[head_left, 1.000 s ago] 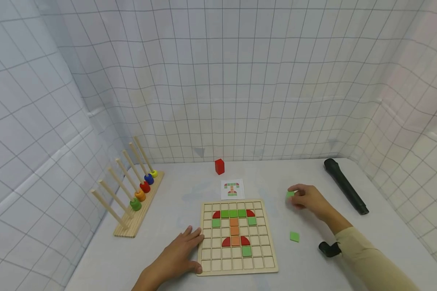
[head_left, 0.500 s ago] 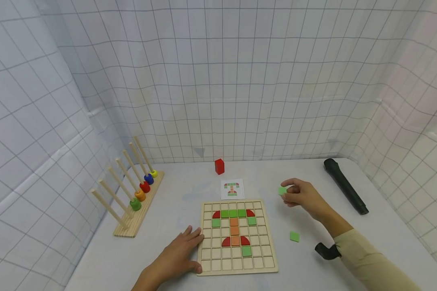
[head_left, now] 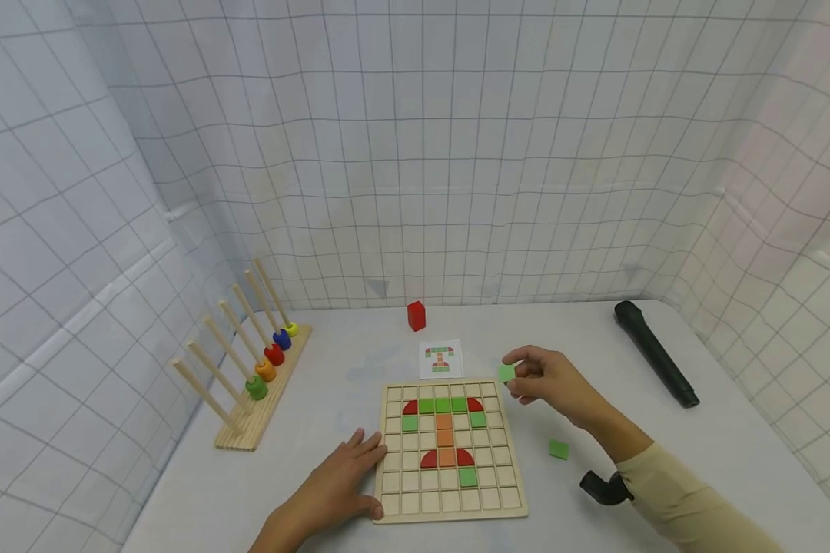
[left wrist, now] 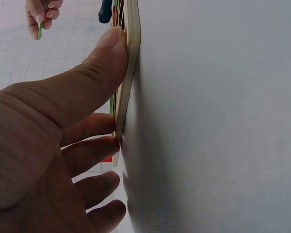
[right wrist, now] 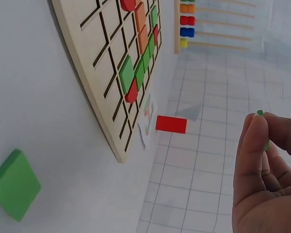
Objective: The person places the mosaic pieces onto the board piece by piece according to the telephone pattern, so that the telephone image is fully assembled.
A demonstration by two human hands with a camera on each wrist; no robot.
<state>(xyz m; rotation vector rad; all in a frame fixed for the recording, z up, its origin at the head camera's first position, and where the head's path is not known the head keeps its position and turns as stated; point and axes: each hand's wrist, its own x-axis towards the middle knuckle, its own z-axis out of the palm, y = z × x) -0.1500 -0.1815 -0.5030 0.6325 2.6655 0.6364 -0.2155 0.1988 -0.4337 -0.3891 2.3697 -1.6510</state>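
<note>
My right hand (head_left: 549, 382) pinches a green square tile (head_left: 506, 373) between thumb and fingers, raised near the far right corner of the wooden grid board (head_left: 487, 501). In the right wrist view only slivers of that tile show between the fingertips. My left hand (head_left: 339, 484) rests along the board's left edge, fingers spread; the left wrist view shows its thumb (left wrist: 104, 60) and fingertips touching the rim. Green squares, orange squares (head_left: 444, 437) and red quarter-round pieces (head_left: 465, 458) sit in the grid's cells. Behind the board lies a pattern card (head_left: 440, 359) with a similar figure.
A loose green tile (head_left: 559, 449) lies right of the board. The pegged bead stand (head_left: 249, 430) is at the left, a red block (head_left: 416, 316) at the back. A black microphone-shaped object (head_left: 657, 353) lies far right; a black curved piece (head_left: 605, 488) sits by my right sleeve.
My right hand has lifted the green tile from the right side and carried it left toward the board's far right corner. My left hand has stayed on the board's edge.
</note>
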